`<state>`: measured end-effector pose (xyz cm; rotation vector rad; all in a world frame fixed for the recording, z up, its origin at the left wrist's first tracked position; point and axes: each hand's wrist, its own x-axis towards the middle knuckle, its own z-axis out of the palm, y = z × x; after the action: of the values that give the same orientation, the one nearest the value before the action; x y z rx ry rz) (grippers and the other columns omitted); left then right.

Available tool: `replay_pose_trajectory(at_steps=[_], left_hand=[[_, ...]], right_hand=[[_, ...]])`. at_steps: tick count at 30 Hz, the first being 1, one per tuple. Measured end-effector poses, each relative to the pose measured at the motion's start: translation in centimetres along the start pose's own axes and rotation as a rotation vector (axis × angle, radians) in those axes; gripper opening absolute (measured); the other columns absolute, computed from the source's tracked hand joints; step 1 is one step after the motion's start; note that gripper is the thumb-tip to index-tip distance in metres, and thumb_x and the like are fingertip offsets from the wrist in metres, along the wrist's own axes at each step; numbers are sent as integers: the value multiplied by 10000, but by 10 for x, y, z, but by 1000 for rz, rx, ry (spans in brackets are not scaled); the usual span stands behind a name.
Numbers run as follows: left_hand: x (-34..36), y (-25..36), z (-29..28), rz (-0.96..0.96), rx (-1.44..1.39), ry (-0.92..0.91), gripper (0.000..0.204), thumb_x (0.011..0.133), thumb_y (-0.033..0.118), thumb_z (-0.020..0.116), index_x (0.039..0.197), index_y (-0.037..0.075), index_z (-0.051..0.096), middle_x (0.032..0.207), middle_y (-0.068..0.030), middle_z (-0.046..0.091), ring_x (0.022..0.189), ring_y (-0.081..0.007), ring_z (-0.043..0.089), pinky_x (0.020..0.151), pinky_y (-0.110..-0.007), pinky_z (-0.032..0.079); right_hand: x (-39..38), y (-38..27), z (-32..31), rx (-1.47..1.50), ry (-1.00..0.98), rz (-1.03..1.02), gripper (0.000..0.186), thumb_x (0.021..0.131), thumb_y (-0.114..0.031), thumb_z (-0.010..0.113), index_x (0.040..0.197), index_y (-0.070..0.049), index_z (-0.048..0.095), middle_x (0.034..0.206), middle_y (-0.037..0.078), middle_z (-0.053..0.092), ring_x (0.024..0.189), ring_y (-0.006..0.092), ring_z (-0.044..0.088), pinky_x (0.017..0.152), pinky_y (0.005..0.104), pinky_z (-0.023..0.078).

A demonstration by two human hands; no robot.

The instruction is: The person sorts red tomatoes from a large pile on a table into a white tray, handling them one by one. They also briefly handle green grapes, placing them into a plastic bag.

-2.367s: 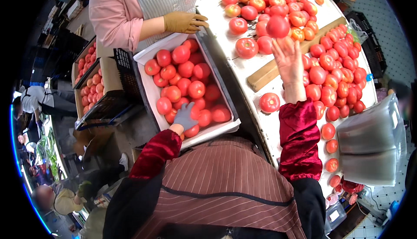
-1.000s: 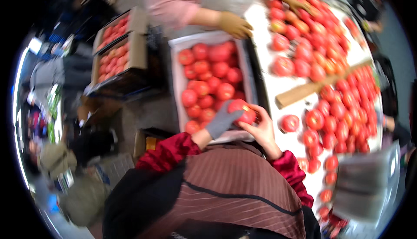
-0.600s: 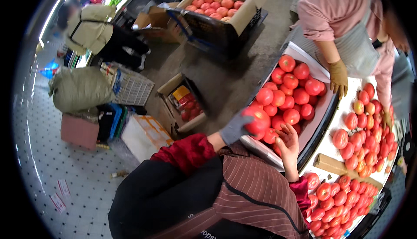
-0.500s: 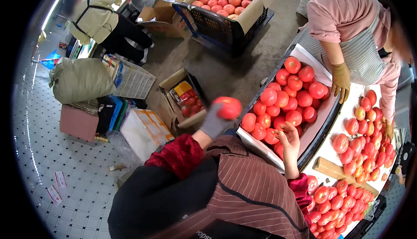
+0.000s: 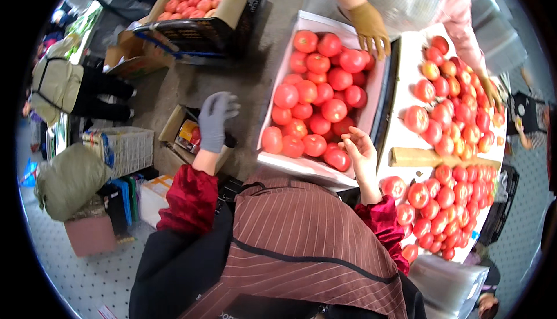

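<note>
My left hand (image 5: 216, 120), in a grey glove, is open over a small cardboard box (image 5: 172, 124) on the floor. No tomato shows in its spread fingers. Inside that box lies a red and yellow package (image 5: 189, 133), partly covered by the hand. My bare right hand (image 5: 362, 152) hovers at the near right corner of a white-lined carton (image 5: 301, 169) full of red tomatoes (image 5: 306, 91). Its fingers are loosely bent and apart, with nothing in them, close to a tomato (image 5: 337, 158).
Across the carton, a co-worker's gloved hand (image 5: 370, 26) rests at its edge. Tomatoes (image 5: 447, 203) cover a white table (image 5: 400, 127) on the right, split by a cardboard strip (image 5: 429, 158). A loaded cart (image 5: 203, 39) stands far left, a white crate (image 5: 129, 151) nearer.
The tomato my left hand held is gone from it, and that hand has opened and moved left over the small box. My view has turned; the right hand remains by the carton.
</note>
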<state>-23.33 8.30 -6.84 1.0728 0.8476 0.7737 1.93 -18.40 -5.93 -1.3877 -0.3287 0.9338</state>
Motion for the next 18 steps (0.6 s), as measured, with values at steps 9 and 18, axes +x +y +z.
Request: replay_pose_trajectory(at_steps=[9, 18], left_hand=[[-7, -116, 159, -8, 1503, -1085, 530, 724, 404, 675, 1100, 61, 524, 1074, -164, 540, 992, -344, 555, 849, -443, 451], [-20, -156, 195, 179, 1649, -1204, 687, 613, 308, 728, 1208, 90, 465, 1186, -212, 435, 978, -372, 553, 771, -466, 486]], right_hand=[[-58, 19, -53, 77, 282, -29, 281, 897, -82, 593, 1157, 11, 536, 995, 77, 624, 826, 133, 621, 785, 271, 496], [-92, 20, -51, 138, 451, 65, 261, 876, -34, 606, 1125, 16, 545, 960, 53, 614, 849, 111, 588, 791, 238, 485]])
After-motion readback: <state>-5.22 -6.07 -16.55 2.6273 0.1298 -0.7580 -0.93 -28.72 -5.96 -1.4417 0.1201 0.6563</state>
